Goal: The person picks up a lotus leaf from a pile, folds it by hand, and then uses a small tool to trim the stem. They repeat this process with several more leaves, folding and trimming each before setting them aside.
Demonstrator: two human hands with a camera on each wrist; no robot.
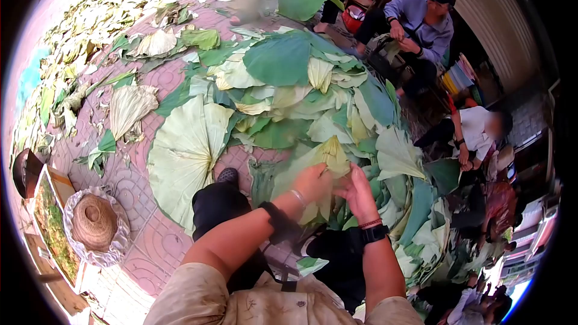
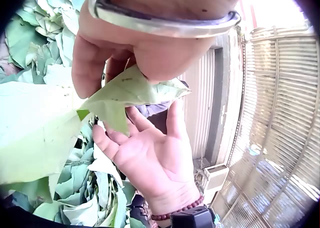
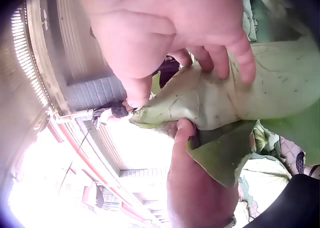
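In front of my body I hold a pale green lotus leaf [image 1: 331, 155], folded and narrowing to a point. My left hand [image 1: 311, 183], with a silver bangle at the wrist, grips it, its thumb [image 3: 184, 130] against the fold in the right wrist view. A small dark piece shows beside that thumb. My right hand [image 1: 360, 195], wearing a red bead bracelet and dark watch, faces it from the other side. In the left wrist view its palm [image 2: 155, 160] is turned up with fingers spread, and its fingertips touch the leaf near the pointed end.
A large heap of lotus leaves [image 1: 283, 60] spreads before me, with one broad leaf [image 1: 186, 150] by my shoe [image 1: 227, 176]. Left are a straw hat [image 1: 94, 222] and a wooden-framed box [image 1: 51, 222]. Several people, one in a grey-blue top [image 1: 415, 24], sit along the right.
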